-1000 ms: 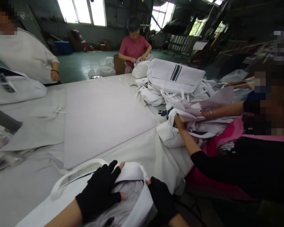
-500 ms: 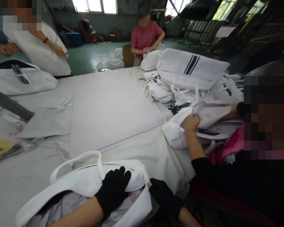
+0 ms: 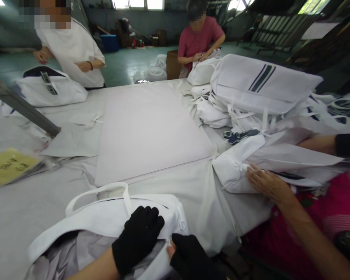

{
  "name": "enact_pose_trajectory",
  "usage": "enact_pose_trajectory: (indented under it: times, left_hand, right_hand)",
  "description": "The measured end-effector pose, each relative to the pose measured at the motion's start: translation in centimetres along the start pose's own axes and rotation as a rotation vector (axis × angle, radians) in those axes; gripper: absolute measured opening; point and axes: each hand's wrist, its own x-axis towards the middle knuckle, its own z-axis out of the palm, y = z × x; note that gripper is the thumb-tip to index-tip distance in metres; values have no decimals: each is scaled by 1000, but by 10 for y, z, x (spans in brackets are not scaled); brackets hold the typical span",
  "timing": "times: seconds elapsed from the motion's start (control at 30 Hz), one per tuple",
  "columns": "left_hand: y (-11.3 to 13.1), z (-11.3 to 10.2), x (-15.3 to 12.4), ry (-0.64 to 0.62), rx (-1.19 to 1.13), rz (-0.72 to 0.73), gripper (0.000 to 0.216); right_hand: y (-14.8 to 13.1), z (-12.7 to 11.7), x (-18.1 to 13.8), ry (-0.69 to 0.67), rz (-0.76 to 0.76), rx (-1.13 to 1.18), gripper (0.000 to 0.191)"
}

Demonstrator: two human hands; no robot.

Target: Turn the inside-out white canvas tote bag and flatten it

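A white tote bag (image 3: pixel 105 221) with a loop handle lies open at the near edge of the table, grey paper stuffing showing in its mouth. My left hand (image 3: pixel 138 237), in a black glove, curls over the bag's upper rim and grips it. My right hand (image 3: pixel 189 258), also gloved in black, pinches the rim's right end close to a small snap. The two hands sit almost touching at the bag's opening.
A person at my right presses a hand (image 3: pixel 265 184) on another white bag (image 3: pixel 251 163). A heap of white bags (image 3: pixel 251 85) rises at the far right. A large pale board (image 3: pixel 148 128) lies mid-table. Two people work at the far side. A yellow sheet (image 3: pixel 8 169) lies at left.
My view has tilted down and left. My right hand moved left, closer to my left hand on the rim. The neighbour's hand opened and now lies flat on their bag.
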Motion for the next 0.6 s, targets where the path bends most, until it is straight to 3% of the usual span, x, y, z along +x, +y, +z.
enact_pose_trajectory:
  times: [0.07,0.13,0.23,0.3,0.37,0.43,0.5,0.6]
  left_hand:
    - [-2,-22,3,68,-34,7,25]
    - [-3,-37,-4,43,-170,-84,20]
    - [-4,-41,-26,-193,-568,-445,15]
    - [-7,-35,-37,-352,-867,-766,30]
    - [-9,-27,-39,-429,-1123,-1003,46]
    - [-9,-24,-38,-447,-1282,-1122,58]
    - [-8,-32,-42,-388,-1192,-1080,59]
    - [-11,-64,-59,-220,-781,-731,43]
  right_hand:
    - [14,8,-4,57,-7,-6,48]
    - [24,13,-6,76,13,17,51]
    - [27,17,-5,91,167,113,55]
    - [23,16,-1,97,243,157,60]
    - [17,10,2,83,237,180,62]
    - [12,2,3,36,188,200,60]
    - [10,-6,3,2,158,205,60]
    - [12,-8,3,18,184,203,63]
